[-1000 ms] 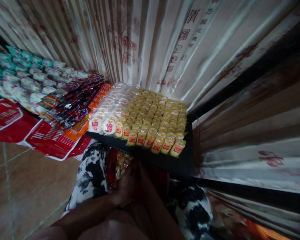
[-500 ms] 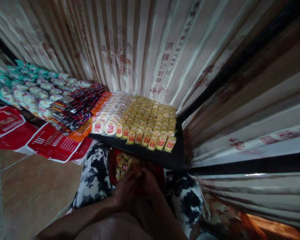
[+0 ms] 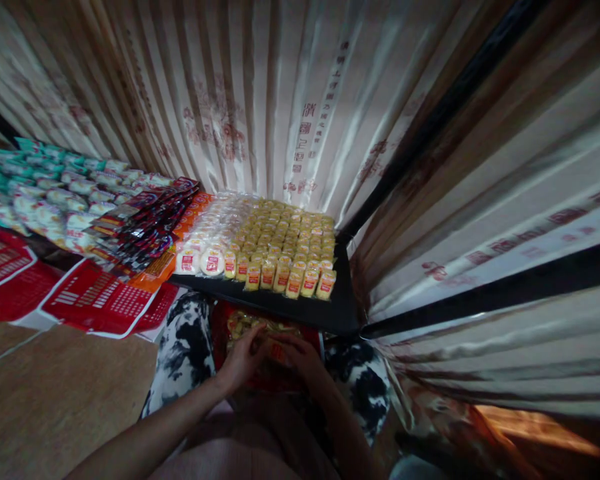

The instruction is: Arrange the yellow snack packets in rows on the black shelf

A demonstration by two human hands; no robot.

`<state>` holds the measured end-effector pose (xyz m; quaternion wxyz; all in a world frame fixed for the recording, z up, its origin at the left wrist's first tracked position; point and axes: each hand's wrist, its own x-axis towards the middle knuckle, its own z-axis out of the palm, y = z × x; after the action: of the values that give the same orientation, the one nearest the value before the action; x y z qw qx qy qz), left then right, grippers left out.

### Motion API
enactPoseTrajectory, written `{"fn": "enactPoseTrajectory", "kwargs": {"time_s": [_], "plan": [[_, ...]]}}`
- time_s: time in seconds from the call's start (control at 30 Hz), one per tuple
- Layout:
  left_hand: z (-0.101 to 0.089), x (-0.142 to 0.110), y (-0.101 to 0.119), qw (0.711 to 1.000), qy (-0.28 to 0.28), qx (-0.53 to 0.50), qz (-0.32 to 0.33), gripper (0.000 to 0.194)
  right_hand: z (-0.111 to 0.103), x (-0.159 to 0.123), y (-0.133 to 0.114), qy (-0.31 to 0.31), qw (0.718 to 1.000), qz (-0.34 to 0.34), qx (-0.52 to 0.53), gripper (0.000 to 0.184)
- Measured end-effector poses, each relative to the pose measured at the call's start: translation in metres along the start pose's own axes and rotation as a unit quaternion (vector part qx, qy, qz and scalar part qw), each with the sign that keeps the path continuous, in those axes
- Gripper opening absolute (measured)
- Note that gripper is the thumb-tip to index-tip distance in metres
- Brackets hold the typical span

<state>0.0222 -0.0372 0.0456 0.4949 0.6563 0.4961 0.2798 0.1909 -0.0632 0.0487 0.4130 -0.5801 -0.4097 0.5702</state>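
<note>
Both hands meet over a red bag in the lap — left hand and right hand pinch one small packet. At 12 o'clock, rows of yellow packets fill the black counter — red packets at 10.

Glossy clear plastic wraps the yellow snack packs on a smooth, matt black shelf; shiny foil-like red packets lie toward its left edge, under satin-sheened pleated cloth curtains and above a matt brown floor.
</note>
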Motion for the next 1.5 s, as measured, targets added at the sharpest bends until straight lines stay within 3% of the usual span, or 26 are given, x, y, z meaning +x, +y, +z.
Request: {"fn": "enactPoseTrajectory", "kwargs": {"time_s": [0.1, 0.23, 0.33, 0.43, 0.57, 0.67, 0.83, 0.93, 1.07, 1.3, 1.5], "plan": [[0.006, 0.005, 0.000, 0.997, -0.028, -0.066, -0.042, 0.035, -0.005, 0.001, 0.000, 0.050, 0.997, -0.045, -0.026, 0.042], [0.017, 0.007, 0.009, 0.973, 0.014, -0.188, -0.131, 0.045, -0.006, -0.003, 0.002, 0.130, 0.988, -0.052, 0.058, 0.061], [0.026, 0.010, 0.025, 0.958, 0.048, -0.248, -0.137, 0.044, -0.004, -0.005, 0.002, 0.149, 0.979, -0.051, 0.129, 0.052], [0.038, 0.015, 0.043, 0.956, 0.081, -0.259, -0.108, 0.031, -0.002, -0.007, -0.002, 0.179, 0.967, -0.069, 0.165, 0.042], [0.050, 0.029, 0.062, 0.974, 0.050, -0.209, -0.075, 0.014, -0.007, -0.009, -0.013, 0.244, 0.950, -0.087, 0.172, 0.043], [0.049, 0.044, 0.074, 0.995, 0.024, -0.096, -0.023, 0.011, -0.019, -0.011, -0.025, 0.268, 0.946, -0.103, 0.153, 0.048], [0.034, 0.070, 0.096, 0.997, -0.026, 0.033, 0.066, 0.042, -0.033, -0.008, -0.041, 0.249, 0.952, -0.110, 0.140, 0.051], [0.029, 0.079, 0.104, 0.995, -0.062, 0.052, 0.065, 0.048, -0.032, -0.004, -0.043, 0.246, 0.954, -0.118, 0.122, 0.052], [0.033, 0.083, 0.107, 0.995, -0.048, 0.071, 0.052, 0.037, -0.033, 0.001, -0.040, 0.264, 0.951, -0.142, 0.072, 0.056], [0.044, 0.088, 0.106, 0.993, -0.007, 0.115, 0.014, 0.026, -0.068, 0.042, -0.026, 0.398, 0.907, -0.125, -0.062, 0.062], [0.049, 0.090, 0.095, 0.991, -0.012, 0.136, -0.005, 0.027, -0.073, 0.077, -0.010, 0.382, 0.903, -0.164, -0.107, 0.059]]}}
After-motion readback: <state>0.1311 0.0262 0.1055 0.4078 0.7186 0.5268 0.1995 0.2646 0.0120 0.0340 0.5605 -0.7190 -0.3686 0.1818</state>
